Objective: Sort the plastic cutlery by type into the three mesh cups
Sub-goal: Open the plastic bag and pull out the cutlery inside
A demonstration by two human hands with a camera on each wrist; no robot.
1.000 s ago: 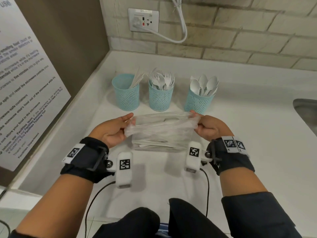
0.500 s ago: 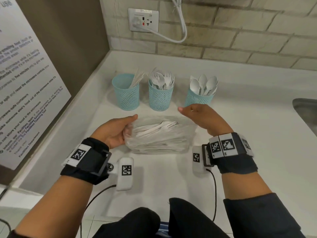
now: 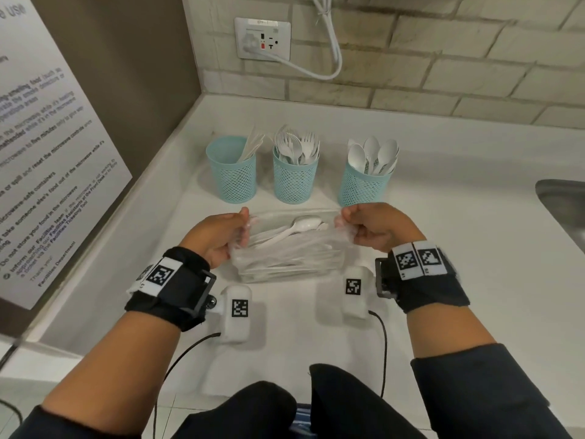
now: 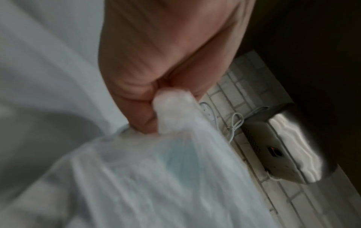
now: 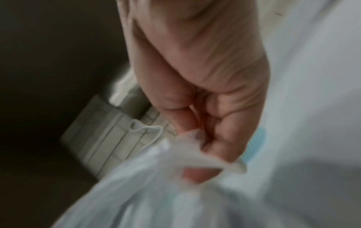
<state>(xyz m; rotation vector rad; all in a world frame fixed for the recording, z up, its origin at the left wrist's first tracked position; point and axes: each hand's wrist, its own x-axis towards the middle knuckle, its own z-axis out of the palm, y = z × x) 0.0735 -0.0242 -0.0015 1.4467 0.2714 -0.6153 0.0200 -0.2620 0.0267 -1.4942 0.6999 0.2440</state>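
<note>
Plastic cutlery (image 3: 285, 236) lies loose in a clear plastic bag (image 3: 291, 258) on the white worktop (image 3: 459, 264), just near of the three mesh cups (image 3: 295, 180), which hold knives on the left, forks in the middle and spoons on the right. The left hand (image 3: 221, 239) pinches the bag's left edge and the right hand (image 3: 375, 228) its right edge, both with fingers curled tight, stretching the mouth open. Pulling harder could likely tear the thin film or tip the pile, scattering pieces across the worktop.

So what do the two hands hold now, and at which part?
Both hold the clear plastic bag of cutlery: left hand pinches its left edge, right hand grips its right edge.
</note>
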